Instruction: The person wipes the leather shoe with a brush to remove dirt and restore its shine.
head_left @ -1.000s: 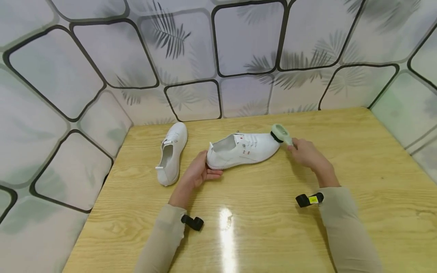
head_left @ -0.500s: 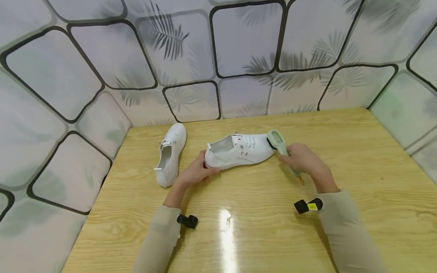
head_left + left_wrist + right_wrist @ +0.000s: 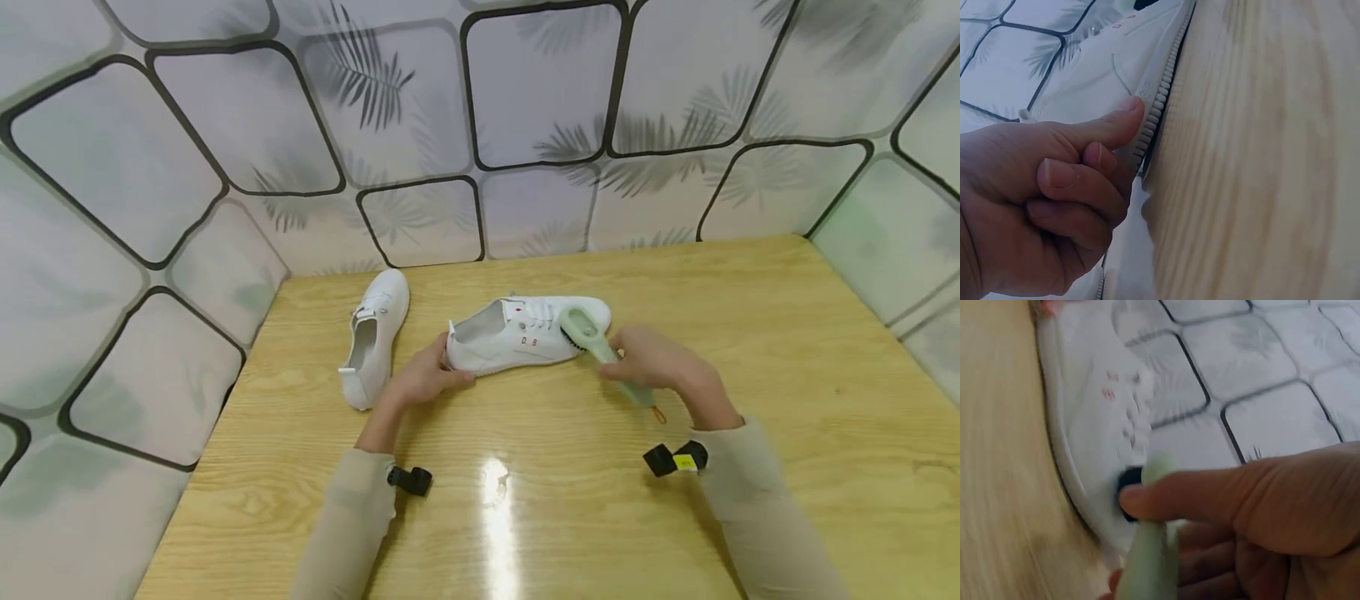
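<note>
A white lace-up shoe [image 3: 487,354] lies along the table, toe to the right, with small red marks on its side. My left hand [image 3: 422,377] holds its heel; in the left wrist view the thumb [image 3: 1119,119] lies along the shoe's side just above the ribbed sole, the other fingers curled at the heel. My right hand [image 3: 663,362] grips a pale green brush [image 3: 581,325] with dark bristles and an orange cord at its handle end. Its bristles sit on the near side of the shoe's toe area. In the right wrist view my thumb presses along the handle [image 3: 1147,562].
The matching white shoe [image 3: 392,304] stands left of my left hand, toe pointing to the back. The wooden table [image 3: 570,483] meets patterned wall covering [image 3: 540,100] at the back and sides. Black cameras [image 3: 411,481] are strapped to both wrists.
The brush has moved left and nearer to me, from the toe tip to the shoe's near side. The held shoe has shifted slightly left and turned a little, left hand still at its heel.
</note>
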`<state>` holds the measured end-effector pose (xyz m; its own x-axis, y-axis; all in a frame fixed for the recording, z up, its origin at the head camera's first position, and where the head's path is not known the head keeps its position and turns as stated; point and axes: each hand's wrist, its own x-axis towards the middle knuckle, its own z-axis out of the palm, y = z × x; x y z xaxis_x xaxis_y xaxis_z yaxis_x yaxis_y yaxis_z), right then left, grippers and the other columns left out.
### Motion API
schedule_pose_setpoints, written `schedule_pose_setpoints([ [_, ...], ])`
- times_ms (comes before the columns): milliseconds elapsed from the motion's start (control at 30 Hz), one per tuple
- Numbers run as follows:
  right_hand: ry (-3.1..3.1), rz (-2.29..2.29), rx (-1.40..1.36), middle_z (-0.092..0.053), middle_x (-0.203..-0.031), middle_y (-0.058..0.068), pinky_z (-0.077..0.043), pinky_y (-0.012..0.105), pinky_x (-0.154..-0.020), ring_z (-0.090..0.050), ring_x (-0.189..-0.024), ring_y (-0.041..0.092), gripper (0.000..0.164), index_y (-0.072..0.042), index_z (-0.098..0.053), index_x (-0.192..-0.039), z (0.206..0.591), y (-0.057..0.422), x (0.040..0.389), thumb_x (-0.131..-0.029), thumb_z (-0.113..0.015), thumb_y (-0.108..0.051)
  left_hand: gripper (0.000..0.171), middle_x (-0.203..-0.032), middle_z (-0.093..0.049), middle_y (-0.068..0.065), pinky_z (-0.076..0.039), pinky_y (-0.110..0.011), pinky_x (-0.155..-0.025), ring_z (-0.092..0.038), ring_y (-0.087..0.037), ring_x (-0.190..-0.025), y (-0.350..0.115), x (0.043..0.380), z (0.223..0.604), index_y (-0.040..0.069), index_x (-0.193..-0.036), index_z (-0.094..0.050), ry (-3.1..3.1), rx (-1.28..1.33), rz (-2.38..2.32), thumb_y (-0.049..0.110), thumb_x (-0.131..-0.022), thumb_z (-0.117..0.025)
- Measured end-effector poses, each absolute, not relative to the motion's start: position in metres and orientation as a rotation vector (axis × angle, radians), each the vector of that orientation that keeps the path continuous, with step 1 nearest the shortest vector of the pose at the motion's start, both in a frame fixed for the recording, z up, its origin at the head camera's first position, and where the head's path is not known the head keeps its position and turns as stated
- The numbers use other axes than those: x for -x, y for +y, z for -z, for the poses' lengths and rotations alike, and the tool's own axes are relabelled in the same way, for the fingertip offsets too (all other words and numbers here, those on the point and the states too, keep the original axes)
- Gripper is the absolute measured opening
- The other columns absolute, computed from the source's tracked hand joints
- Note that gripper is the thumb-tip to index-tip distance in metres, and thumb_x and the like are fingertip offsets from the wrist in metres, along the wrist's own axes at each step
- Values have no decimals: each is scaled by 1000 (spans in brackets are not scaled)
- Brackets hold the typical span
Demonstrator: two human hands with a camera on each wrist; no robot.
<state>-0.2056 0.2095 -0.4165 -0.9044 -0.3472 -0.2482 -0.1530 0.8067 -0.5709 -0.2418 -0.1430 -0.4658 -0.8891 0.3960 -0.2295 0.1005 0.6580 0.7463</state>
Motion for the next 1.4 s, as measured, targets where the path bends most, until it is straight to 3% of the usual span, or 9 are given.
schedule_pose_setpoints([
  [167,2698,828,232,-52,-66,5,-45,31,-51,-50,-56,16,25,1,-58,-83,418,240,210,-97,-58,-20,87,-150,-43,-20,-33,-47,-110,-43,-30,-130,-145,243,463,6,-157,-20,2481,-396,-1077,29,-92,-72],
  [300,2570,1044,125,-59,-74,12,-52,37,-56,-59,-61,20,36,10,-54,-100,427,258,215,-106,-37,-21,90,-152,-40,-20,-29,-48,-114,-38,-32,-137,-147,243,462,7,-158,-17,2470,-387,-1092,29,-92,-73],
  [500,2458,1344,-55,-61,-77,15,-56,37,-57,-64,-61,22,46,17,-44,-113,447,262,226,-106,-18,-19,90,-151,-43,-19,-31,-47,-112,-41,-31,-134,-149,244,463,7,-158,-18,2482,-400,-1087,30,-91,-74],
  [700,2394,1419,-214,-57,-66,6,-46,31,-44,-53,-49,15,42,8,-49,-102,463,260,233,-102,-19,-21,90,-131,-54,-18,-45,-39,-81,-57,-30,-92,-149,245,464,11,-159,-19,2485,-369,-1070,33,-90,-74],
  [833,2453,1367,-247,-52,-57,3,-36,30,-39,-44,-43,14,42,4,-52,-89,468,261,236,-100,-23,-24,90,-131,-55,-17,-43,-35,-80,-55,-28,-97,-149,245,463,11,-159,-20,2492,-369,-1063,33,-90,-75],
  [1033,2583,1215,-171,-46,-67,7,-36,31,-43,-38,-47,14,49,8,-36,-122,469,255,234,-100,-48,-34,89,-114,-58,-18,-44,-31,-63,-52,-21,-67,-150,245,464,11,-158,-22,2456,-362,-1102,30,-90,-76],
  [1133,2646,1074,-160,-48,-80,14,-41,32,-47,-44,-52,18,62,10,-24,-131,466,250,231,-98,-51,-36,90,-114,-59,-18,-43,-30,-63,-51,-19,-68,-151,246,465,11,-158,-22,2451,-367,-1112,30,-89,-76],
  [1333,2803,674,-146,-54,-85,25,-45,39,-53,-56,-64,30,60,17,-37,-121,458,239,223,-98,-47,-37,89,-132,-52,-17,-43,-33,-75,-54,-26,-93,-151,247,467,10,-158,-23,2473,-378,-1089,32,-89,-76],
  [1400,2839,567,-142,-57,-88,26,-46,42,-56,-58,-70,33,61,17,-42,-118,457,237,221,-99,-48,-40,89,-129,-54,-17,-45,-33,-71,-56,-25,-84,-150,247,468,10,-158,-22,2460,-374,-1101,31,-89,-76],
])
